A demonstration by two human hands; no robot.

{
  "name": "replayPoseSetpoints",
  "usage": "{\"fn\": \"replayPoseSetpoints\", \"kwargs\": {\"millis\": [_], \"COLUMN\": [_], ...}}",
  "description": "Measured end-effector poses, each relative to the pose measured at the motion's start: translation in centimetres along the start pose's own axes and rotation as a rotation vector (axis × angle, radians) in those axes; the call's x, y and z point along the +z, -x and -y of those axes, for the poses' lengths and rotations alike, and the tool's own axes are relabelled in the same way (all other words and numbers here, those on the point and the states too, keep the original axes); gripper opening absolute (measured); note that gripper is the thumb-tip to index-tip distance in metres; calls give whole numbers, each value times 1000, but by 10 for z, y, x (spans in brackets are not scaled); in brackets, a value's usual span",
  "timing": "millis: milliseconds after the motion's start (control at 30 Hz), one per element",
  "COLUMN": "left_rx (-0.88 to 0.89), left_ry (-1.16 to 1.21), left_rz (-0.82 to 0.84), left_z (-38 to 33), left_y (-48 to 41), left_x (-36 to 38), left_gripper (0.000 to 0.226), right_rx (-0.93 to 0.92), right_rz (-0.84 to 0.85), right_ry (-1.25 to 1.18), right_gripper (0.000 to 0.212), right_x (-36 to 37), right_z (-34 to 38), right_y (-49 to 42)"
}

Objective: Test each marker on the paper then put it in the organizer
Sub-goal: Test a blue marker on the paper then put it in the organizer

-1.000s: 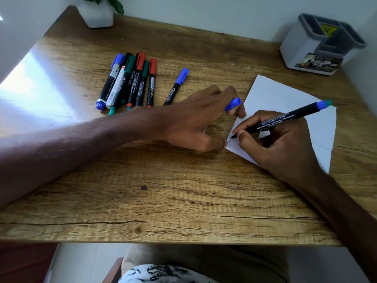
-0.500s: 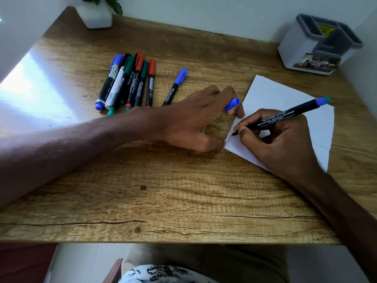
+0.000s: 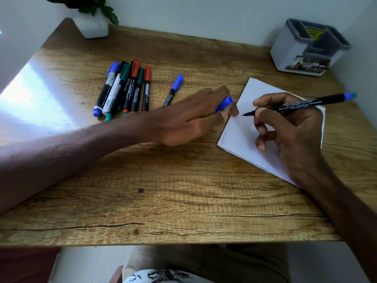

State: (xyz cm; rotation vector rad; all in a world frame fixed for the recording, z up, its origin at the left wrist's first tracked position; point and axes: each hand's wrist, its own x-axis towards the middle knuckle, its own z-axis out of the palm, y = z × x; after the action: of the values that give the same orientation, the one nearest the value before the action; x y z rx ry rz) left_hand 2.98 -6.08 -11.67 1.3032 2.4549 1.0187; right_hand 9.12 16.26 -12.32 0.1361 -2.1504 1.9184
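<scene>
Nearest, at the near edge of the wooden table [image 3: 163, 201], a person's lap shows in tan trousers. Both forearms reach over the table top.

The right hand [image 3: 295, 135] rests on the right part of a white sheet of paper [image 3: 240, 131], which lies turned at an angle on the right half of the table. Its thumb and first fingers are clamped round an uncapped black marker [image 3: 299, 103], while the other fingers curl under. The marker lies nearly level, with its tip pointing left over the paper and its blue end pointing right. Whether the tip touches the sheet cannot be told. A faint blue scribble [image 3: 223, 139] marks the paper's near left corner.

The left hand [image 3: 183, 119] lies low over the table just left of the paper. Its fingers lie close together and pinch a blue cap [image 3: 224, 104], and its fingertips reach the sheet's left edge, close to the marker's tip.

Farther back, one blue-capped marker [image 3: 173, 90] lies alone. To its left, a row of capped markers [image 3: 126, 88] lies side by side, with blue, green and red caps.

At the far right corner stands the white organizer [image 3: 295, 54] with grey compartments, well apart from both hands. At the far left stands a white plant pot [image 3: 91, 27].
</scene>
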Motion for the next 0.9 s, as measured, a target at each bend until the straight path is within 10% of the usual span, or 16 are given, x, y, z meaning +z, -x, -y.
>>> {"fn": "replayPoseSetpoints", "kwargs": {"millis": [267, 900], "left_rx": [42, 81], "left_ry": [-118, -192], "left_rz": [-368, -439], "left_z": [7, 11], "left_y": [-8, -8], "left_x": [1, 7], "left_gripper": [25, 30], "right_rx": [-107, -235], "right_rz": [7, 27], "right_ry": [-17, -17], "right_gripper": [6, 14], "right_x": [-4, -6], "right_z": [7, 13], "right_y": [0, 4]}}
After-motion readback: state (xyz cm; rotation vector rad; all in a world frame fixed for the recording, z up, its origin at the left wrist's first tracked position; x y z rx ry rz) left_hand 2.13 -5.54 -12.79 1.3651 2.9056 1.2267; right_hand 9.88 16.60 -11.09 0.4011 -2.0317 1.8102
